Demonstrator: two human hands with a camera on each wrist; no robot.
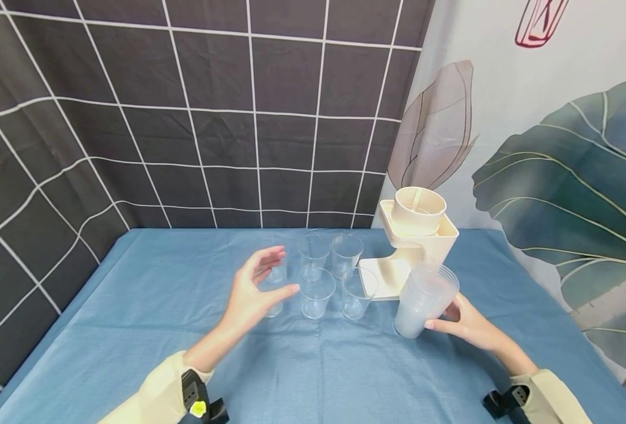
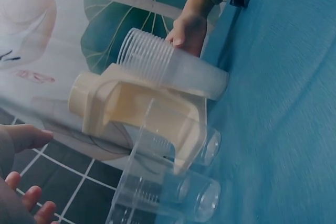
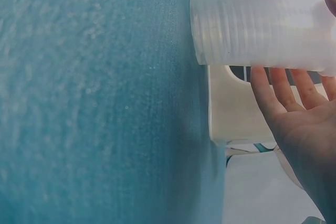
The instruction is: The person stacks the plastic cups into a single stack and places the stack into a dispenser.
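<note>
My left hand (image 1: 257, 288) is at the left end of several clear plastic cups (image 1: 315, 294), thumb and fingers spread apart. A clear cup (image 1: 273, 308) on the left is partly hidden behind that hand, and I cannot tell whether they touch. In the left wrist view, nothing shows between the fingers (image 2: 31, 196). On the right, a tall stack of nested translucent plastic cups (image 1: 424, 300) stands on the blue cloth. My right hand (image 1: 463, 323) holds it from the side, thumb in front and fingers behind. The right wrist view shows these fingers (image 3: 283, 90) at the stack's edge.
A cream plastic stand with a round top (image 1: 410, 235) sits behind the stack, its flat base close to the cups. Blue cloth (image 1: 302, 371) covers the table. A dark grid-patterned curtain (image 1: 212, 135) and a leaf-printed one (image 1: 567, 194) enclose the back and right.
</note>
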